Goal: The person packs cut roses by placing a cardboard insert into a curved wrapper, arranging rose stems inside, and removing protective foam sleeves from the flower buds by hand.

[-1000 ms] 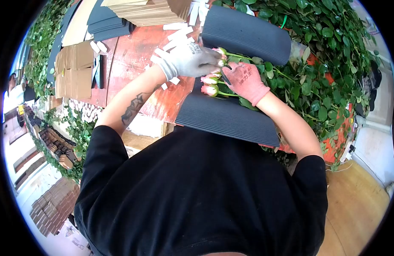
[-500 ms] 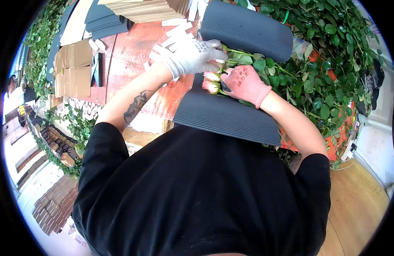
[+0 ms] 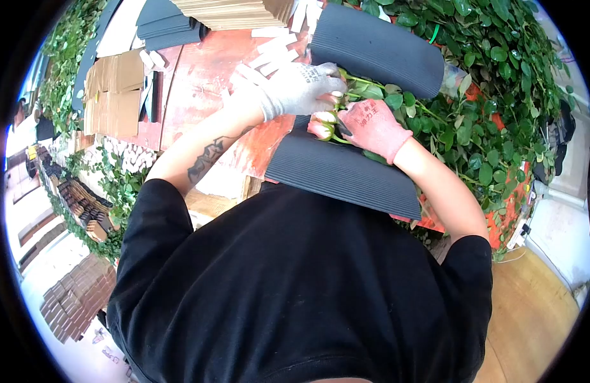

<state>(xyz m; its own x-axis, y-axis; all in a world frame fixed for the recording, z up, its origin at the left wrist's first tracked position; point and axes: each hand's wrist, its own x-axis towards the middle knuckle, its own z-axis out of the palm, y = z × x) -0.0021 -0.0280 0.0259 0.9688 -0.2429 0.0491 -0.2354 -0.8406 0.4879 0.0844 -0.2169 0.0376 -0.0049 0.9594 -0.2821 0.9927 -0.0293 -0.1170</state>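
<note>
My left hand (image 3: 302, 90), in a pale grey glove, has its fingers curled around the top of a rose beside the other blooms; that flower is mostly hidden. Pink-and-white roses (image 3: 321, 130) lie just below those fingertips, heads facing left. My right hand (image 3: 375, 129), in a pink glove with dark fingertips, is closed around rose stems just behind the heads. Green leafy stems (image 3: 392, 96) run off to the right. Under the flowers lies a dark ribbed sheet (image 3: 343, 173), its far part (image 3: 378, 50) curving up beyond my hands.
Heaped rose foliage (image 3: 480, 127) covers the right side of the red table (image 3: 196, 89). White paper strips (image 3: 274, 54) lie left of the sheet. Stacked cardboard (image 3: 234, 11), dark sheets (image 3: 167, 25), brown cardboard pieces (image 3: 113, 96) and a dark-handled tool (image 3: 149, 99) sit further left.
The view has shifted slightly. My left hand has come a little lower, closer to the rose heads, while my right hand keeps its grip on the stems.
</note>
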